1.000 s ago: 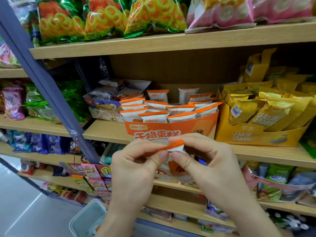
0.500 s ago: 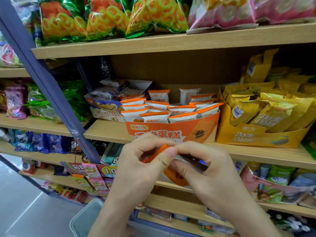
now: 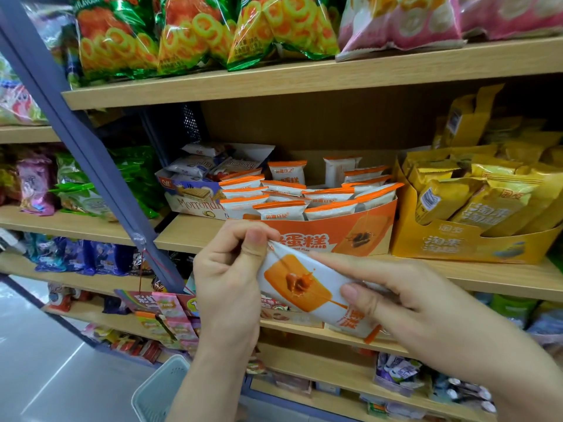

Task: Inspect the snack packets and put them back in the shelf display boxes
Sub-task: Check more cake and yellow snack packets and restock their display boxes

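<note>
I see the snack packet point(image 3: 304, 287) held in front of the orange display box point(image 3: 374, 226), below its front wall. Long axis slants from upper left down to lower right, printed face toward me. Glossy white film, flat pillow shape, orange crimped ends. My left hand point(image 3: 225, 269) pinches the upper-left seal. My right hand point(image 3: 426, 306) grips the lower-right part, thumb on the face, index finger along the top edge.

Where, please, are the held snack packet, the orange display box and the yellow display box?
snack packet point(image 3: 300, 286), head view, its printed front.
orange display box point(image 3: 344, 233), head view, its front wall.
yellow display box point(image 3: 457, 243), head view, its front wall.
</note>
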